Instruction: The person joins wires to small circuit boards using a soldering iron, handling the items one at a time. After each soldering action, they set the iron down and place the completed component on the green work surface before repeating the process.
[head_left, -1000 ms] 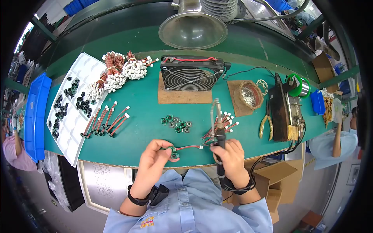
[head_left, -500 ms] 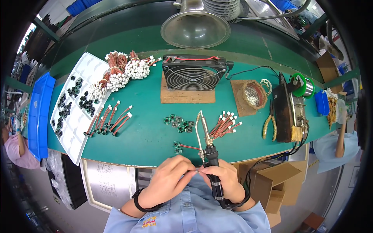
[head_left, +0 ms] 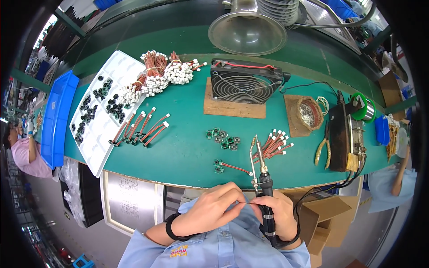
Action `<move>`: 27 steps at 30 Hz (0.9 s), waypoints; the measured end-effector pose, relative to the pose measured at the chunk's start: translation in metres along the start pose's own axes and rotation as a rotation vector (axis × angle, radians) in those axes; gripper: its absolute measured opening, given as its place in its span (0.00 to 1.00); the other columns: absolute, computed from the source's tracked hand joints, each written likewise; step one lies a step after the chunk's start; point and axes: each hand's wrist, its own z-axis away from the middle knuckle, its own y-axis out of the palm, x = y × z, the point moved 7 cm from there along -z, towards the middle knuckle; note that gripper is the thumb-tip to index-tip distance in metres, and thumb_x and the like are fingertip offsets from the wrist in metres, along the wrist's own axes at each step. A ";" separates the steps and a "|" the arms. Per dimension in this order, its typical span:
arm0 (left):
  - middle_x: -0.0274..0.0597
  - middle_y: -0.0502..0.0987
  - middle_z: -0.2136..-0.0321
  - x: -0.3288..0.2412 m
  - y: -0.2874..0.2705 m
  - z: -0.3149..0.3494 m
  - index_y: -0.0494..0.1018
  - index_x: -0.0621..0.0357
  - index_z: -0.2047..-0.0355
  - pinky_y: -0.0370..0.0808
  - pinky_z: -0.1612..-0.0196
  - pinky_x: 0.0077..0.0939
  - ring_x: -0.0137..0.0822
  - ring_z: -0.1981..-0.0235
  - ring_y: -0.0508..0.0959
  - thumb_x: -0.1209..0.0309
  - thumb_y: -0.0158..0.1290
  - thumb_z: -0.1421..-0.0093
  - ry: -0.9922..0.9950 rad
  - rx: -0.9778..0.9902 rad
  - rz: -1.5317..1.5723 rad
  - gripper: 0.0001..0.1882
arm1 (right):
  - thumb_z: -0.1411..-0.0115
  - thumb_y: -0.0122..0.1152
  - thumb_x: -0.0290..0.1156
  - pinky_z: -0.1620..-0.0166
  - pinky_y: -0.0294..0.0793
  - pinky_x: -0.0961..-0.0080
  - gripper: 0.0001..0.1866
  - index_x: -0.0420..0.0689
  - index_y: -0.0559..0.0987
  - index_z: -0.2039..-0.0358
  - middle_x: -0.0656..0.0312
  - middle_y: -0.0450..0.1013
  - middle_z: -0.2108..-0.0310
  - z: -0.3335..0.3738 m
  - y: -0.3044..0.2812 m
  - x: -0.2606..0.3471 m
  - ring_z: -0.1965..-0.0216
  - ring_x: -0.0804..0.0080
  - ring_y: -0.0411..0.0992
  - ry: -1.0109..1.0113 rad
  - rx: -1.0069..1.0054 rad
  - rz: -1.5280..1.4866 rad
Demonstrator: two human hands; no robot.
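Observation:
My right hand point(head_left: 278, 211) is closed round a black-handled soldering iron point(head_left: 266, 187). The iron's metal tip points away from me over the table edge, and a thin guide tube runs alongside it. My left hand point(head_left: 223, 204) pinches one end of a thin dark wire point(head_left: 248, 203), whose other end meets the right thumb and fingertip. Just beyond my hands lie small green circuit boards point(head_left: 218, 166), one with a red-and-brown lead point(head_left: 237, 169) stretching toward the iron. More small boards point(head_left: 222, 138) are grouped farther off. White-plugged leads point(head_left: 275, 145) lie behind the iron's tip.
A black fan point(head_left: 246, 82) stands behind the boards. To the right are a tip-cleaning pot point(head_left: 308, 114), pliers point(head_left: 322, 147), a soldering station point(head_left: 342, 138) and a solder spool point(head_left: 365, 109). A white tray point(head_left: 96, 149) and bundled leads point(head_left: 154, 73) occupy the left. A metal hood point(head_left: 248, 33) hangs above.
The view has shifted, so the bench things appear farther right. My hands have moved slightly apart, and more of the thin wire shows between them. The iron stays in my right hand.

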 end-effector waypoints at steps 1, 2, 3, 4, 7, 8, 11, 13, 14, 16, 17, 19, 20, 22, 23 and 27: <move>0.40 0.70 0.73 0.000 -0.001 0.000 0.69 0.61 0.71 0.69 0.72 0.29 0.39 0.74 0.72 0.76 0.55 0.48 -0.003 -0.004 -0.003 0.06 | 0.57 0.64 0.16 0.78 0.66 0.76 0.21 0.44 0.71 0.61 0.60 0.71 0.79 0.000 -0.001 0.000 0.81 0.68 0.68 -0.002 0.003 -0.005; 0.40 0.70 0.73 0.000 -0.001 0.000 0.69 0.61 0.71 0.69 0.72 0.28 0.39 0.74 0.72 0.76 0.55 0.48 -0.025 0.017 0.034 0.06 | 0.56 0.64 0.16 0.77 0.67 0.77 0.21 0.44 0.71 0.61 0.60 0.71 0.79 0.002 -0.003 -0.001 0.80 0.68 0.69 0.022 -0.022 -0.025; 0.40 0.69 0.73 0.001 0.000 -0.001 0.69 0.62 0.71 0.69 0.72 0.28 0.38 0.75 0.72 0.76 0.55 0.48 -0.046 0.038 0.071 0.06 | 0.55 0.64 0.16 0.76 0.68 0.78 0.21 0.44 0.70 0.61 0.60 0.72 0.78 0.004 -0.006 -0.003 0.80 0.69 0.70 0.046 -0.047 -0.046; 0.40 0.69 0.73 0.001 0.001 -0.001 0.69 0.62 0.71 0.69 0.72 0.28 0.38 0.75 0.72 0.76 0.55 0.48 -0.067 0.060 0.108 0.06 | 0.55 0.64 0.16 0.76 0.69 0.79 0.20 0.43 0.70 0.61 0.60 0.72 0.78 0.006 -0.008 -0.004 0.80 0.69 0.70 0.070 -0.071 -0.066; 0.40 0.71 0.72 -0.006 0.001 -0.003 0.70 0.62 0.72 0.70 0.71 0.27 0.37 0.74 0.72 0.78 0.57 0.51 -0.040 -0.014 0.009 0.07 | 0.54 0.65 0.17 0.74 0.70 0.79 0.20 0.43 0.68 0.61 0.60 0.73 0.78 0.014 -0.014 -0.009 0.80 0.71 0.71 0.182 -0.157 -0.095; 0.40 0.72 0.71 -0.008 0.000 -0.003 0.71 0.62 0.72 0.70 0.71 0.26 0.36 0.74 0.73 0.78 0.57 0.52 -0.026 -0.050 -0.040 0.07 | 0.53 0.65 0.17 0.73 0.71 0.80 0.20 0.43 0.68 0.61 0.60 0.74 0.78 0.017 -0.017 -0.012 0.80 0.71 0.72 0.238 -0.201 -0.108; 0.39 0.72 0.72 -0.026 0.004 -0.003 0.72 0.61 0.72 0.69 0.72 0.25 0.35 0.75 0.72 0.77 0.59 0.53 0.256 -0.064 -0.308 0.08 | 0.53 0.66 0.18 0.73 0.71 0.80 0.21 0.43 0.67 0.60 0.59 0.74 0.77 0.020 -0.015 -0.020 0.80 0.72 0.72 0.355 -0.203 -0.194; 0.38 0.72 0.72 -0.035 0.007 -0.002 0.72 0.60 0.72 0.69 0.72 0.24 0.34 0.75 0.72 0.77 0.59 0.54 0.405 -0.068 -0.436 0.09 | 0.54 0.66 0.18 0.73 0.72 0.80 0.22 0.43 0.66 0.60 0.59 0.74 0.77 0.022 -0.017 -0.022 0.80 0.72 0.72 0.416 -0.210 -0.230; 0.38 0.71 0.73 -0.037 0.006 -0.003 0.72 0.60 0.72 0.69 0.73 0.25 0.35 0.76 0.71 0.76 0.59 0.53 0.438 -0.094 -0.442 0.08 | 0.53 0.65 0.17 0.72 0.71 0.80 0.22 0.43 0.66 0.60 0.59 0.74 0.77 0.021 -0.016 -0.020 0.78 0.73 0.72 0.424 -0.198 -0.255; 0.38 0.70 0.74 -0.040 0.002 0.000 0.71 0.60 0.72 0.67 0.74 0.25 0.35 0.77 0.70 0.75 0.57 0.52 0.493 -0.150 -0.460 0.07 | 0.52 0.62 0.13 0.70 0.70 0.81 0.22 0.42 0.64 0.60 0.59 0.73 0.75 0.021 -0.013 -0.017 0.74 0.75 0.71 0.440 -0.166 -0.315; 0.38 0.70 0.74 -0.039 0.002 0.000 0.71 0.60 0.72 0.67 0.74 0.25 0.35 0.77 0.70 0.75 0.57 0.52 0.495 -0.147 -0.455 0.07 | 0.52 0.62 0.13 0.70 0.70 0.81 0.22 0.42 0.64 0.60 0.59 0.73 0.75 0.020 -0.013 -0.017 0.74 0.75 0.71 0.443 -0.169 -0.312; 0.37 0.71 0.75 -0.026 -0.002 -0.002 0.72 0.59 0.72 0.68 0.73 0.25 0.35 0.77 0.71 0.76 0.59 0.54 0.337 -0.120 -0.303 0.09 | 0.52 0.62 0.13 0.69 0.71 0.79 0.22 0.43 0.64 0.60 0.58 0.73 0.76 0.012 -0.011 -0.007 0.73 0.73 0.73 0.290 -0.097 -0.148; 0.37 0.72 0.75 -0.020 -0.003 -0.003 0.73 0.59 0.72 0.68 0.73 0.25 0.34 0.77 0.72 0.77 0.60 0.55 0.259 -0.107 -0.228 0.10 | 0.52 0.63 0.14 0.69 0.72 0.78 0.22 0.43 0.64 0.60 0.58 0.73 0.76 0.010 -0.010 -0.001 0.73 0.72 0.73 0.213 -0.060 -0.067; 0.37 0.72 0.75 -0.019 -0.003 -0.003 0.72 0.59 0.72 0.68 0.73 0.25 0.35 0.76 0.72 0.78 0.60 0.55 0.226 -0.086 -0.207 0.09 | 0.54 0.64 0.15 0.71 0.71 0.79 0.20 0.43 0.67 0.62 0.58 0.74 0.75 0.012 -0.009 -0.004 0.74 0.71 0.73 0.195 -0.068 -0.061; 0.38 0.72 0.75 -0.017 -0.003 -0.004 0.72 0.59 0.72 0.68 0.73 0.26 0.35 0.76 0.72 0.78 0.59 0.54 0.192 -0.067 -0.191 0.09 | 0.55 0.65 0.16 0.73 0.70 0.80 0.19 0.43 0.70 0.64 0.58 0.75 0.74 0.013 -0.009 -0.005 0.75 0.70 0.73 0.174 -0.074 -0.060; 0.39 0.72 0.75 -0.011 -0.005 -0.004 0.71 0.61 0.73 0.69 0.74 0.26 0.36 0.76 0.73 0.78 0.59 0.53 0.133 -0.072 -0.106 0.08 | 0.58 0.67 0.17 0.75 0.69 0.80 0.19 0.44 0.72 0.65 0.58 0.76 0.73 0.013 -0.011 -0.003 0.77 0.68 0.73 0.130 -0.105 -0.008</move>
